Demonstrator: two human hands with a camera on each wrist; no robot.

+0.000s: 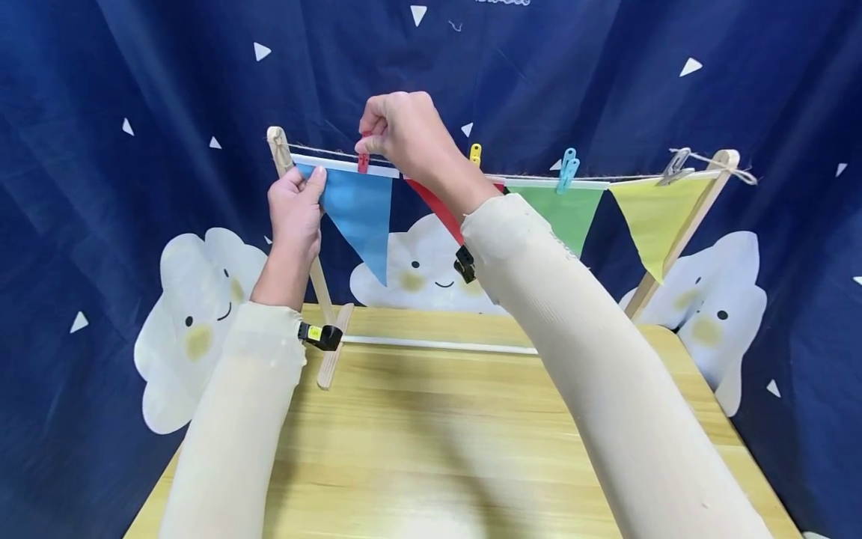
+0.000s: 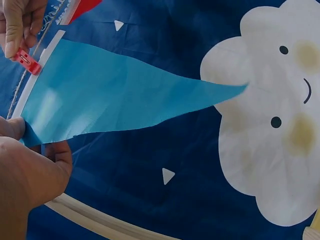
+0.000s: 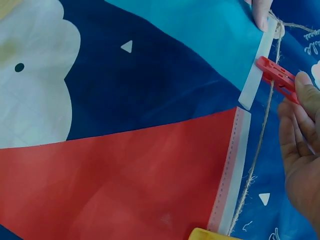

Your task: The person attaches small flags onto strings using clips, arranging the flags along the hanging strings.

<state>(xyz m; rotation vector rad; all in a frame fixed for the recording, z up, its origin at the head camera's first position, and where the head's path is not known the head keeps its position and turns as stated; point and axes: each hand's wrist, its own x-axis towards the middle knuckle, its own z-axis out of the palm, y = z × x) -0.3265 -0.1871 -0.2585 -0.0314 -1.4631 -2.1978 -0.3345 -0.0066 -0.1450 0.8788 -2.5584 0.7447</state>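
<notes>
Only your head view shows the whole string (image 1: pixel 606 178) between two wooden posts, with the green flag (image 1: pixel 566 213) and yellow flag (image 1: pixel 653 213). Your right hand (image 1: pixel 404 131) pinches the red clothespin (image 1: pixel 363 159), which stands upright on the blue flag (image 1: pixel 360 213). This flag points down; your left hand (image 1: pixel 296 209) grasps its left corner, below and left of the pin.

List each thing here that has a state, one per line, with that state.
Blue flag: hanging, top corner held by left hand.
Red peg: pinched by right hand, at the blue flag's top edge.
Red flag: hanging on the string.
Green flag: pegged, hanging.
Yellow flag: clipped, hanging.
</notes>
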